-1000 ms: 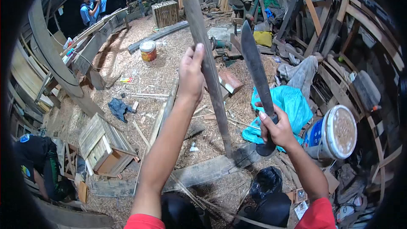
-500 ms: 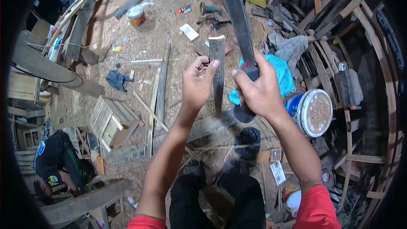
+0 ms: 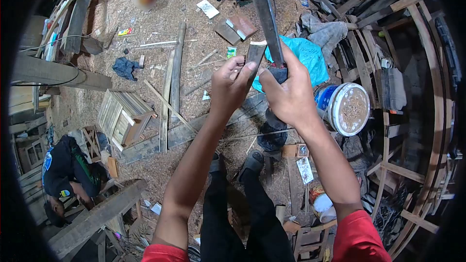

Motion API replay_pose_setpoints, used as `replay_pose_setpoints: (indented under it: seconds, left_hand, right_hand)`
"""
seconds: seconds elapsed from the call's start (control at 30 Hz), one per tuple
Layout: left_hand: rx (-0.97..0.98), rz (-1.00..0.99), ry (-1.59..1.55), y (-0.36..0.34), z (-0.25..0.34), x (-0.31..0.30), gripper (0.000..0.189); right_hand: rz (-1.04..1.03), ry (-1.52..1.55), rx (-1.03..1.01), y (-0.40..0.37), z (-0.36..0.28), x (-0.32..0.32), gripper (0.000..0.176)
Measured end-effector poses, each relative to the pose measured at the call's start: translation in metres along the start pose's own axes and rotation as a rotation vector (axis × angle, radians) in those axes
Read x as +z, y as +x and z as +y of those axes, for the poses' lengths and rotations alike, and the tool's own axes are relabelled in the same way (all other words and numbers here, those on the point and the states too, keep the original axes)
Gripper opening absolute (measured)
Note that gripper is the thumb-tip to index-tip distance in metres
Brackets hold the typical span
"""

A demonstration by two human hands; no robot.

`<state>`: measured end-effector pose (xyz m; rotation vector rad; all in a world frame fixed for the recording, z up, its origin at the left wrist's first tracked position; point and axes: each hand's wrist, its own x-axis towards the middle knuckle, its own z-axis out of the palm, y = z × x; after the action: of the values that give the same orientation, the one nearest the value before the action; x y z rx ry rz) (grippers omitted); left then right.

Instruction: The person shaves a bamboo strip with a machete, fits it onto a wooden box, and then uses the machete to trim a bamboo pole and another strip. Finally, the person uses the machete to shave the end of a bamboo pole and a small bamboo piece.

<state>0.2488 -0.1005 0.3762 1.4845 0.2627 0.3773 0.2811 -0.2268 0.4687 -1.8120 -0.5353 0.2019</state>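
Nearest the wearer, the left hand (image 3: 229, 86) is closed, thumb and fingers pinching a wooden strip (image 3: 254, 54). The right hand (image 3: 292, 98) is wrapped round the dark handle (image 3: 278, 73) of a machete (image 3: 264, 17). The strip lies between the hands; its pale upper end projects past the left fingers, and its long axis slants from there down toward the floor. The blade points away from the wearer, leaning slightly left, and stands just beside the strip's end on its right side; contact cannot be confirmed. The right thumb is close to the strip. Beyond, a filled bucket (image 3: 331, 99) stands right, near a turquoise bag (image 3: 308, 60). A slatted crate (image 3: 115, 109) and a stooping co-worker (image 3: 73, 174) are noted left.
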Motion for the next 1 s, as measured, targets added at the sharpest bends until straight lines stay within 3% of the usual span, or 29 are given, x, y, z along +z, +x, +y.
replay_pose_setpoints:
  seconds: [0.33,0.73,0.83,1.0]
  left_hand:
    - [-0.023,0.016,-0.05,-0.001,0.0,0.009,0.021]
    - [-0.144,-0.136,-0.023,-0.004,0.012,-0.007,0.018]
    - [0.003,-0.092,0.061,-0.005,0.02,-0.009,0.02]
    - [0.31,-0.062,0.19,0.007,0.055,-0.017,0.022]
  right_hand:
    - [-0.01,-0.059,0.026,0.0,0.002,-0.006,0.05]
    - [0.016,-0.11,-0.011,-0.007,-0.002,-0.005,0.052]
    - [-0.009,-0.11,0.102,-0.009,-0.011,-0.006,0.051]
    - [0.058,-0.141,0.068,-0.013,-0.004,-0.007,0.055]
